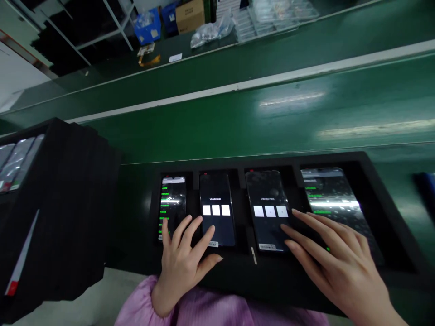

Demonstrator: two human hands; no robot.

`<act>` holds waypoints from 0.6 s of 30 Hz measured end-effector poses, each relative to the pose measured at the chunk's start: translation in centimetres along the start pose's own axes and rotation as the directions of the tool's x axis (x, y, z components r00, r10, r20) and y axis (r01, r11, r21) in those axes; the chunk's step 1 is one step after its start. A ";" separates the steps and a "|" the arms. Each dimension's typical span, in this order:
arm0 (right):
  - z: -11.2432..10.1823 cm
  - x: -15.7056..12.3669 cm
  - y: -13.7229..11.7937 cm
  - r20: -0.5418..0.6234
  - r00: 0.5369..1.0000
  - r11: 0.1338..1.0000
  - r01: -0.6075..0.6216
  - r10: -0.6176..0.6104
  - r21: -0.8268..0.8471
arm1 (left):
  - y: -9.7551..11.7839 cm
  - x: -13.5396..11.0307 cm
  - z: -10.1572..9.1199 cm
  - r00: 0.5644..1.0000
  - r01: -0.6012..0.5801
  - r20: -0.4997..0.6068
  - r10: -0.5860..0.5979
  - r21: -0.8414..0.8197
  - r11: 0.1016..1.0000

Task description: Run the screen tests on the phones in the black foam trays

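Note:
Several smartphones lie face up in a black foam tray [369, 165]. The leftmost phone [174, 192] and the rightmost phone [336, 199] show green text lists. On the second phone [217, 228] and the third phone [268, 231], "Vibrator test" appears above three white squares. My left hand [185, 253] is open, its fingers spread over the lower parts of the leftmost and second phones. My right hand [336, 253] is open too, fingertips at the right edge of the third phone and palm over the rightmost one. Neither hand holds anything; whether fingertips touch glass is unclear.
Black foam trays [78, 190] are stacked at left, with wrapped items [20, 158] in the top one. Beyond the green bench [204, 122] are a blue bin [147, 27], a cardboard box [190, 16] and clear plastic trays [261, 22]. A dark blue object [428, 185] sits at far right.

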State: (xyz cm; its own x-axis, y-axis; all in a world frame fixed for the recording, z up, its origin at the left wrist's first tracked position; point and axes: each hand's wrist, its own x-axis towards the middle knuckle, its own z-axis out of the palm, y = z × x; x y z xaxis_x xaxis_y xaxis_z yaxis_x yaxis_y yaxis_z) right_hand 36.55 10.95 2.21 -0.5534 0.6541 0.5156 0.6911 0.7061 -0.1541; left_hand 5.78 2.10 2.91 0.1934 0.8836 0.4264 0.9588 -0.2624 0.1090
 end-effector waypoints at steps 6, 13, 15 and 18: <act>0.1 0.0 0.0 0.011 1.000 1.000 -0.018 0.018 -0.002 | -0.1 -0.1 -0.1 1.000 -0.001 0.018 0.002 -0.016 1.000; -0.3 1.3 -0.8 0.030 0.999 0.999 -0.041 0.040 0.011 | -0.4 -0.3 -0.2 0.999 -0.025 0.047 0.024 0.003 1.000; -0.2 2.3 -1.6 0.077 0.995 0.998 -0.059 0.059 -0.006 | -0.7 -0.6 -0.2 0.996 -0.066 0.065 0.064 0.028 0.997; -0.5 3.4 -1.9 0.144 0.986 0.996 -0.081 0.085 -0.034 | -1.2 -0.9 -0.1 0.993 -0.107 0.063 0.103 0.063 0.992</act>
State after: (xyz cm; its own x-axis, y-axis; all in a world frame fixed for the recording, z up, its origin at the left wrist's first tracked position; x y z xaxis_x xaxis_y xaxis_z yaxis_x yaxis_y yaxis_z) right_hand 33.60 11.73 4.72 -0.5536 0.7440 0.3742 0.7492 0.6411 -0.1663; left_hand 4.46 1.57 2.47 0.3039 0.8745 0.3781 0.9438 -0.3304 0.0056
